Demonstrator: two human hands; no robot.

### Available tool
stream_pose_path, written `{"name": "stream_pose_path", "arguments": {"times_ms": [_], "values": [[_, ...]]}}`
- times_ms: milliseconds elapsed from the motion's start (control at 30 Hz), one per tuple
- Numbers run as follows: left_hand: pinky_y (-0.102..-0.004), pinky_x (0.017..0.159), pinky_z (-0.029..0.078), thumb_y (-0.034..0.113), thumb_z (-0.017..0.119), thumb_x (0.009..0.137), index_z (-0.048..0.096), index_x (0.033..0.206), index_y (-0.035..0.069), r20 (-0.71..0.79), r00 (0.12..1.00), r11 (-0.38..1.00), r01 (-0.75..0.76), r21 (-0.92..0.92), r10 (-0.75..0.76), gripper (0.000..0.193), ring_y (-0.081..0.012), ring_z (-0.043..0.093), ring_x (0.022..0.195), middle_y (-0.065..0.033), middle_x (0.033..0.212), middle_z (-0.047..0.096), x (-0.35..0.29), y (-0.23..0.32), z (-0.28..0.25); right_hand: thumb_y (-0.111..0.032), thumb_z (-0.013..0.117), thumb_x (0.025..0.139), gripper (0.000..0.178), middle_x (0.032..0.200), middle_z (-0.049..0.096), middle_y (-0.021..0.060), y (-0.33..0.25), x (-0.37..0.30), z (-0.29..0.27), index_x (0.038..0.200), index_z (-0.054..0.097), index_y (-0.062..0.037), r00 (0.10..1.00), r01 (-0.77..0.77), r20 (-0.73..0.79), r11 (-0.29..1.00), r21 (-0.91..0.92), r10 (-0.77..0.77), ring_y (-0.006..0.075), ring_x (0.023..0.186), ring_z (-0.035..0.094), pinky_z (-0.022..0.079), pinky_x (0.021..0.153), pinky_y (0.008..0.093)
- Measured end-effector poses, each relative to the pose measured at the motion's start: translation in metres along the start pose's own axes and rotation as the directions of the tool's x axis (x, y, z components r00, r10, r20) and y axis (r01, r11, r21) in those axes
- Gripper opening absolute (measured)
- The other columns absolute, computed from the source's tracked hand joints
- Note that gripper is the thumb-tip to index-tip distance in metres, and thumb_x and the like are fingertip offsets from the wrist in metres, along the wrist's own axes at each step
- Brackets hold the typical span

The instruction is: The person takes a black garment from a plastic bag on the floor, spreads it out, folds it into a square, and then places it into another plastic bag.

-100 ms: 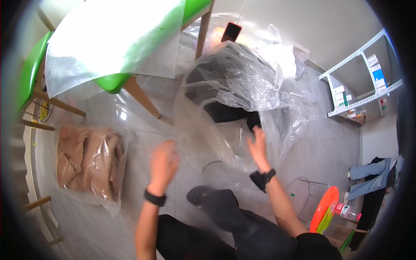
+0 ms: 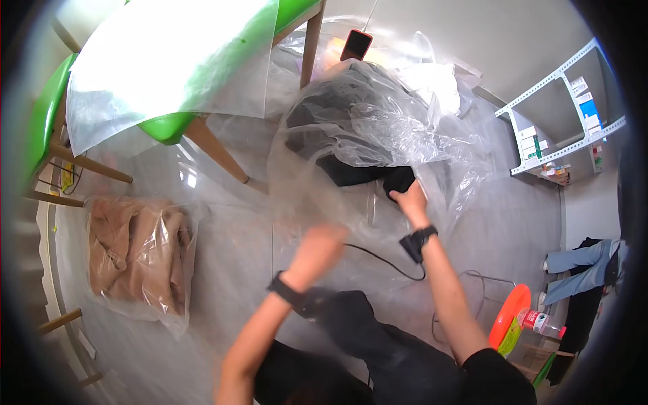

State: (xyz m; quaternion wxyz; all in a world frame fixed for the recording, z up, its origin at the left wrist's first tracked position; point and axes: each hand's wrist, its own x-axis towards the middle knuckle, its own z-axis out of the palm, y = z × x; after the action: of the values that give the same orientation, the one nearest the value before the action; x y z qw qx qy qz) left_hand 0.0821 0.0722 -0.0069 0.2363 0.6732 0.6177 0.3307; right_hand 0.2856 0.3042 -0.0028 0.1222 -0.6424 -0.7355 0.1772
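Note:
A large clear plastic bag [image 2: 398, 135] lies crumpled ahead of me with dark folded fabric [image 2: 341, 108] inside. At its near edge my right hand [image 2: 412, 200] is closed around a small black object [image 2: 399, 180], thumb along its near side; its exact kind does not show. My left hand [image 2: 320, 251] is blurred by motion above the floor, left of and nearer than the right one, so its fingers cannot be read. A black cable [image 2: 388, 262] curves across the floor from beside the left hand toward the right wrist.
Brown folded fabric in a clear bag [image 2: 142, 253] lies at left. Green chairs with wooden legs [image 2: 216, 148] stand behind it, plastic sheeting over one. A phone [image 2: 356, 45] lies at the back. At right are a white shelf [image 2: 563, 162], an orange disc [image 2: 509, 314] and a bottle [image 2: 540, 322].
My right hand has moved slightly forward and closed on the black object. The left hand has swung right, toward the middle. More of the black cable shows, stretched across the floor.

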Motion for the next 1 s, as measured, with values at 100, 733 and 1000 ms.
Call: {"name": "stream_pose_path", "arguments": {"times_ms": [100, 733, 1000], "values": [[-0.0437, 0.083, 0.046, 0.008, 0.054, 0.082, 0.059, 0.105, 0.002, 0.191, 0.978, 0.99, -0.059, -0.129, 0.083, 0.024, -0.0349, 0.059, 0.095, -0.0163, 0.1, 0.063, 0.004, 0.04, 0.047, -0.021, 0.078, 0.065, 0.075, 0.115, 0.06, 0.0256, 0.053, 0.003, 0.008, 0.126, 0.044, 0.0076, 0.993, -0.057, 0.092, 0.985, -0.164, 0.073, 0.0413, 0.107, 0.058, 0.047, 0.091, 0.0448], [-0.0478, 0.084, 0.047, 0.015, 0.051, 0.082, 0.06, 0.11, 0.005, 0.224, 0.875, 0.903, 0.413, 0.12, -0.43, 0.031, -0.0369, 0.062, 0.094, -0.019, 0.101, 0.065, -0.092, -0.058, 0.017, -0.016, 0.053, 0.085, 0.017, 0.052, 0.037, -0.0071, 0.009, -0.034, -0.197, 0.07, 0.049, -0.0104, 0.987, -0.16, 0.11, 0.692, 0.704, 0.116, 0.0014, 0.035, 0.025, 0.016, 0.032, 0.0207], [-0.0428, 0.105, 0.034, 0.005, 0.063, 0.07, 0.034, 0.143, 0.009, -0.177, 0.984, 0.998, -0.044, -0.044, 0.036, 0.079, -0.0336, 0.039, 0.13, -0.0175, 0.143, 0.038, -0.031, 0.04, -0.026, -0.009, 0.043, 0.085, 0.017, 0.053, 0.04, -0.0032, -0.097, -0.087, -0.234, 0.069, 0.045, -0.0069, 0.986, -0.053, 0.134, 0.566, 0.823, -0.102, 0.0034, 0.032, 0.027, 0.02, 0.03, 0.0194]]}}
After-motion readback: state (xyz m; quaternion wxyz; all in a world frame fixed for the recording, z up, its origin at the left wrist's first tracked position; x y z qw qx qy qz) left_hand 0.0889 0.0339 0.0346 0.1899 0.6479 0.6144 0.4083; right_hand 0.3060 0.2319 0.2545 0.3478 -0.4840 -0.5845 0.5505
